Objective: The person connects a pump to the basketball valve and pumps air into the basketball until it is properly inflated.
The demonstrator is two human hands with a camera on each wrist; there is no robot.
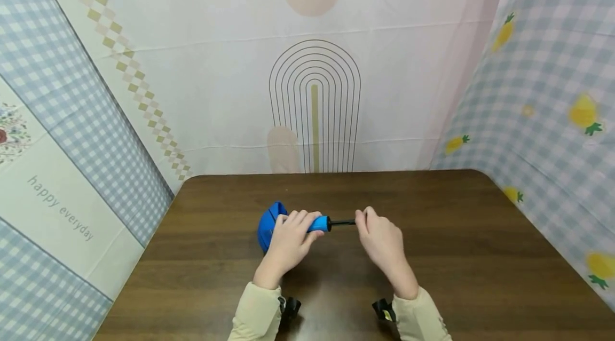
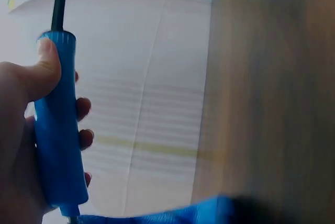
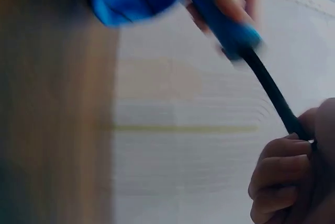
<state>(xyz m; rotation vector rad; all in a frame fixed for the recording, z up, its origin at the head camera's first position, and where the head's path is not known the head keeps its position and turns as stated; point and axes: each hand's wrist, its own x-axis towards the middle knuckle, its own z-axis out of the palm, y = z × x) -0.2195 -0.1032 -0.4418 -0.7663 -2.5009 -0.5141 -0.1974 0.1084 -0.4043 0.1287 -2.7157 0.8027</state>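
Observation:
A blue hand pump (image 1: 321,223) lies level above the table, its black rod (image 1: 342,222) drawn partly out to the right. My left hand (image 1: 289,239) grips the barrel, thumb on the near side and fingertips showing behind it in the left wrist view. At the rod's far end, my right hand (image 1: 384,239) holds on with curled fingers, which hide the handle. A blue ball (image 1: 265,229), creased and sagging as if short of air, is at the pump's left end. In the left wrist view the pump's narrow tip (image 2: 69,209) meets the ball's edge (image 2: 209,212).
Under both hands is a brown wooden table (image 1: 216,271). A white patterned cloth (image 1: 221,90) hangs behind it, with checked cloths at the sides. Black straps (image 1: 384,310) with small devices sit at both wrists.

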